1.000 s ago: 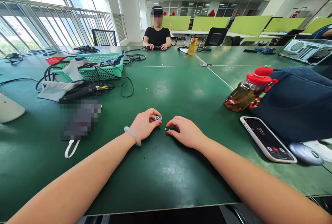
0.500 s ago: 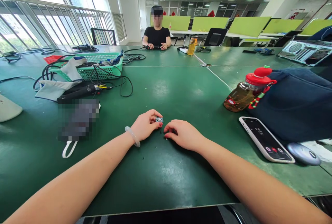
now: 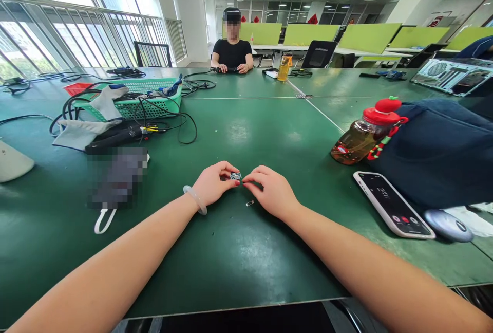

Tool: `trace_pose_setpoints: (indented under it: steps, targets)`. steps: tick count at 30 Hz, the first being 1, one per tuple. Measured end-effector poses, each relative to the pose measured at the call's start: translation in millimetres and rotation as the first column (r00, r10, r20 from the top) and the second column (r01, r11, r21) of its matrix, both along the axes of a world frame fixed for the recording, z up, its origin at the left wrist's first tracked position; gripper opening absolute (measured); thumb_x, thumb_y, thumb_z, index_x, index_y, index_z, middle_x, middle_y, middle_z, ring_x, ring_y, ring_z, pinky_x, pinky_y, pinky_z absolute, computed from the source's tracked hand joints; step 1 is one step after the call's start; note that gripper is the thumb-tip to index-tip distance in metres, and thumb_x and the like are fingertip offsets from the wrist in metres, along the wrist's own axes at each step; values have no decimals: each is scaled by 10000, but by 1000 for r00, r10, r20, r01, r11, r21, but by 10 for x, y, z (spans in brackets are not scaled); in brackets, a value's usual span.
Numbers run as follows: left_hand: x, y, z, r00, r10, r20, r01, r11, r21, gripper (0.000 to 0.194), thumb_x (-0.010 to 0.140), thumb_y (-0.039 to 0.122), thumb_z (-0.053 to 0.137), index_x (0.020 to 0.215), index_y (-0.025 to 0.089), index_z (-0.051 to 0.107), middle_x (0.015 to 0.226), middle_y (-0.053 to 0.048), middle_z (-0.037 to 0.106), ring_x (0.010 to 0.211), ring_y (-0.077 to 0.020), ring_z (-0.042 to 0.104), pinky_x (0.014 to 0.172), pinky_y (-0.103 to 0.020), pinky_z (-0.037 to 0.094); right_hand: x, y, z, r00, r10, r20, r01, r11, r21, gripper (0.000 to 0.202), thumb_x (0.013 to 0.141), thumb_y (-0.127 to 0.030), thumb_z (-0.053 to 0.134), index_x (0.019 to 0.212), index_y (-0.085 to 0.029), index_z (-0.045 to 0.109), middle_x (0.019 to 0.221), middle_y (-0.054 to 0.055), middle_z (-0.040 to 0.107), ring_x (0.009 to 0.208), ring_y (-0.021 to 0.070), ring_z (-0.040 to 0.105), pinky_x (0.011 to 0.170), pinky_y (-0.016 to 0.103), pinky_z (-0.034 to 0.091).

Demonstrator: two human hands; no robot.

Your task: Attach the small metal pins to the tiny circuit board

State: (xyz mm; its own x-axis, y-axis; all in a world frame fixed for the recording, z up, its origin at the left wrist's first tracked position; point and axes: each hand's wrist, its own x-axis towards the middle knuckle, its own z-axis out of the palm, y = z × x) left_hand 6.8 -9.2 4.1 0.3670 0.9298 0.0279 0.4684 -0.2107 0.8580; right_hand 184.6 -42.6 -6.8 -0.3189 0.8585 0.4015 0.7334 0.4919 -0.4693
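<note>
My left hand [image 3: 214,183], with a pale bangle [image 3: 195,200] at its wrist, grips a small patterned black-and-white piece [image 3: 235,176] between thumb and fingers. Just right of that piece, my right hand [image 3: 271,189] is closed in a pinch, its fingertips close to the piece's right edge. Whatever sits between those fingertips is too small to make out. A small light rectangular piece with a dark middle [image 3: 250,203] lies on the green table [image 3: 239,256] below my right fingers.
At left are a green basket [image 3: 154,109] with cables and gloves, and a dark pouch. To the right stand a red-lidded bottle [image 3: 352,140], a phone [image 3: 393,204], a mouse [image 3: 449,225] and a dark bag [image 3: 439,153]. Across the table sits a person [image 3: 232,54].
My right hand has moved slightly up and left, its fingertips nearer the patterned piece and pinched together. The light rectangular piece on the table now shows fully.
</note>
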Motion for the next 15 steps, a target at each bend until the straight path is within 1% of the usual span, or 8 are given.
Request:
trace_pose_setpoints:
  steps: [2, 5, 8, 11, 13, 15]
  targets:
    - [19, -10, 13, 999, -27, 47, 27, 999, -17, 271, 641, 246, 669, 882, 152, 589, 800, -28, 648, 741, -145, 582, 727, -299, 457, 11, 0, 6, 998, -15, -58, 18, 998, 54, 151, 825, -278, 538, 875, -221, 669, 870, 13, 611, 709, 101, 554, 643, 217, 428]
    - [42, -29, 38, 990, -48, 133, 56, 997, -60, 291, 619, 240, 690, 869, 134, 585, 805, -35, 641, 733, -137, 570, 732, -304, 459, 16, -7, 4, 996, -3, -91, 15, 992, 126, 163, 833, -287, 528, 874, -218, 670, 863, 18, 613, 702, 99, 555, 639, 210, 431]
    - [49, -46, 66, 974, -62, 217, 91, 988, -126, 294, 612, 225, 694, 864, 125, 580, 794, -35, 637, 719, -128, 568, 730, -306, 463, 23, -23, 8, 996, 13, -84, 5, 979, 203, 183, 847, -284, 505, 888, -215, 669, 867, 24, 619, 725, 100, 560, 660, 206, 436]
    - [42, -57, 90, 956, -65, 287, 120, 977, -178, 291, 613, 207, 693, 873, 124, 590, 805, -36, 644, 728, -123, 577, 746, -303, 464, 36, -44, 30, 999, 19, -32, -10, 959, 282, 205, 860, -281, 481, 909, -215, 670, 869, 26, 632, 760, 110, 564, 692, 216, 434]
    - [36, -57, 96, 944, -58, 324, 128, 972, -197, 294, 615, 203, 693, 882, 125, 596, 817, -39, 650, 740, -124, 586, 758, -304, 464, 43, -58, 55, 1000, 22, 16, -26, 955, 297, 220, 867, -277, 463, 935, -222, 665, 886, 26, 641, 789, 121, 565, 710, 228, 428]
    - [30, -48, 89, 941, -44, 335, 115, 974, -197, 300, 618, 206, 694, 891, 127, 599, 818, -40, 652, 747, -127, 592, 765, -306, 464, 49, -69, 83, 999, 17, 47, -28, 969, 246, 237, 876, -266, 438, 995, -234, 641, 927, 26, 640, 816, 127, 565, 719, 238, 422]
